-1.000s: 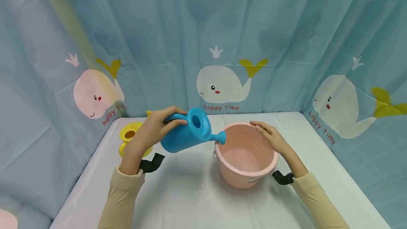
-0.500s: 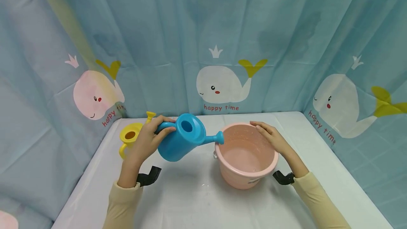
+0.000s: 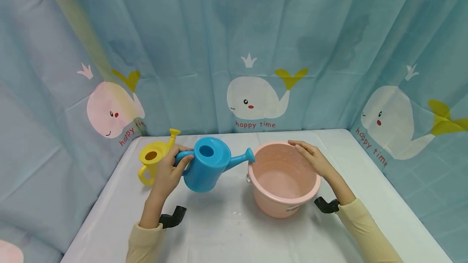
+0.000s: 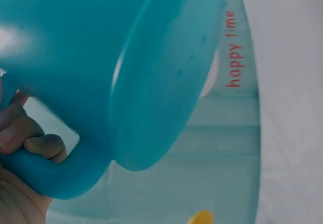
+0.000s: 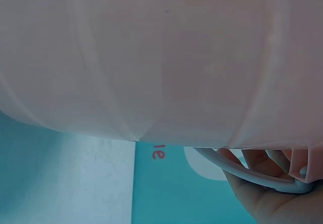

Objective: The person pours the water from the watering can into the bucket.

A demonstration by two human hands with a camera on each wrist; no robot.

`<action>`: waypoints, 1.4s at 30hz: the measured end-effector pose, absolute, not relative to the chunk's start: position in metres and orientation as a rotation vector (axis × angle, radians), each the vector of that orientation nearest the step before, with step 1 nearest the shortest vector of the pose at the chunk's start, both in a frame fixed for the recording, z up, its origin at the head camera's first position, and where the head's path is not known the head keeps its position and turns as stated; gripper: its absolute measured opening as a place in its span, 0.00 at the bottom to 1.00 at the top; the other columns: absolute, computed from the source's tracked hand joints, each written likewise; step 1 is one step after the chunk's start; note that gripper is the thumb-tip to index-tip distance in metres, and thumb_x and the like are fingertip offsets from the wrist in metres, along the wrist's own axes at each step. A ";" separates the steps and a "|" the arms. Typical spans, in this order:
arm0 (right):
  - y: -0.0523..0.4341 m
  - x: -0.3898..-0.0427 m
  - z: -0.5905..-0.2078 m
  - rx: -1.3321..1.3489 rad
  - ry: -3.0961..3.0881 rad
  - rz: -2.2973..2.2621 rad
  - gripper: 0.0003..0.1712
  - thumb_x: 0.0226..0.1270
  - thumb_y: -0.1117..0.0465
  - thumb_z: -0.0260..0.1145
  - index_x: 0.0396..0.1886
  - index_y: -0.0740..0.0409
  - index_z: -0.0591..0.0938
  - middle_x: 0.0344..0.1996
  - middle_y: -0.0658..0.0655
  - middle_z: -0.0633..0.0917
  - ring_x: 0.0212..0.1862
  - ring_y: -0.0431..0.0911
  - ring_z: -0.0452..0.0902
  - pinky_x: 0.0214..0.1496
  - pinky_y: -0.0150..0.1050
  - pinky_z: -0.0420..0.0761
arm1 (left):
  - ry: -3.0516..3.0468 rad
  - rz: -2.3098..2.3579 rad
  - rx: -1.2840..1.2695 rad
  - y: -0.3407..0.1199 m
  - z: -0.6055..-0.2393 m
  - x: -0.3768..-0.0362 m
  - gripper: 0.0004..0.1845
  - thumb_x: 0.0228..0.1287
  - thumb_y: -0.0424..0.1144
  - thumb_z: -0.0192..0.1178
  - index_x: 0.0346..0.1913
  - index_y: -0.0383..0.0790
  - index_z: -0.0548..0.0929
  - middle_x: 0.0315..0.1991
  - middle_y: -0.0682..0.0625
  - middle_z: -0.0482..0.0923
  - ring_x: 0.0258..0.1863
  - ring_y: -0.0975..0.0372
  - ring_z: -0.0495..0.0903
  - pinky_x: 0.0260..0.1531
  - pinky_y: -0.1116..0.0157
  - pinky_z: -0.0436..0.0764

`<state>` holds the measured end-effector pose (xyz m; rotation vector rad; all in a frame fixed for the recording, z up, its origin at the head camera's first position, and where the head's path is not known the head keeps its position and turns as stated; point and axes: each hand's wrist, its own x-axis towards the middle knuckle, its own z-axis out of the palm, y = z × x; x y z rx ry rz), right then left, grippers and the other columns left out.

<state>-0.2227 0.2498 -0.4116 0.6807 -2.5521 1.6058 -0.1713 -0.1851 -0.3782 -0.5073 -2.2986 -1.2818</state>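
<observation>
My left hand (image 3: 168,175) grips the handle of a blue watering can (image 3: 204,173), fingers wrapped through the loop in the left wrist view. The can is nearly upright above the table, leaning slightly right. Its spout head overlaps the left rim of a pink bucket (image 3: 268,204) in the head view. On the bucket's far right rim, my right hand (image 3: 312,159) holds on, partly hidden behind the wall. The right wrist view has the bucket's wall (image 5: 176,57) up close, with fingers by its grey bail handle (image 5: 252,176). Shallow clear liquid appears inside the bucket.
A yellow watering can (image 3: 161,147) stands at the back left, partly behind my left hand. Small drops (image 3: 235,213) lie on the white tabletop (image 3: 219,234). Blue whale-print curtains (image 3: 175,52) enclose the table's back and sides.
My left hand has lowered the blue watering can and drawn it left, tipping it back from a strong tilt towards upright. The right hand and bucket have stayed put.
</observation>
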 end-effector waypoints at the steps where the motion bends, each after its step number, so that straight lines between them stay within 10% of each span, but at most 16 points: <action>1: 0.250 -0.223 -0.412 0.682 -2.551 1.608 0.22 0.76 0.56 0.45 0.63 0.60 0.70 0.61 0.62 0.72 0.63 0.56 0.66 0.55 0.24 0.70 | -2.296 -1.285 -0.490 -0.184 -0.381 -0.171 0.07 0.62 0.34 0.58 0.43 0.38 0.76 0.43 0.49 0.81 0.45 0.63 0.78 0.47 0.62 0.79; 16: 0.249 -0.223 -0.412 0.681 -2.550 1.619 0.22 0.76 0.57 0.45 0.63 0.60 0.70 0.61 0.62 0.72 0.63 0.56 0.66 0.55 0.24 0.69 | -2.154 -1.333 -0.364 -0.169 -0.393 -0.151 0.07 0.64 0.29 0.55 0.42 0.27 0.74 0.37 0.40 0.80 0.37 0.69 0.76 0.43 0.82 0.72; 25: 0.249 -0.221 -0.409 0.681 -2.548 1.626 0.21 0.76 0.59 0.44 0.64 0.62 0.69 0.61 0.63 0.71 0.63 0.56 0.65 0.56 0.28 0.71 | -2.070 -1.404 -0.339 -0.171 -0.412 -0.158 0.05 0.65 0.26 0.53 0.40 0.25 0.72 0.24 0.40 0.72 0.23 0.60 0.70 0.27 0.75 0.74; 42: 0.250 -0.223 -0.410 0.661 -2.550 1.637 0.22 0.76 0.56 0.45 0.63 0.60 0.70 0.61 0.62 0.72 0.62 0.51 0.67 0.55 0.26 0.71 | -2.026 -1.500 -0.019 -0.192 -0.482 -0.181 0.11 0.68 0.38 0.52 0.42 0.30 0.71 0.30 0.44 0.75 0.28 0.63 0.75 0.32 0.78 0.76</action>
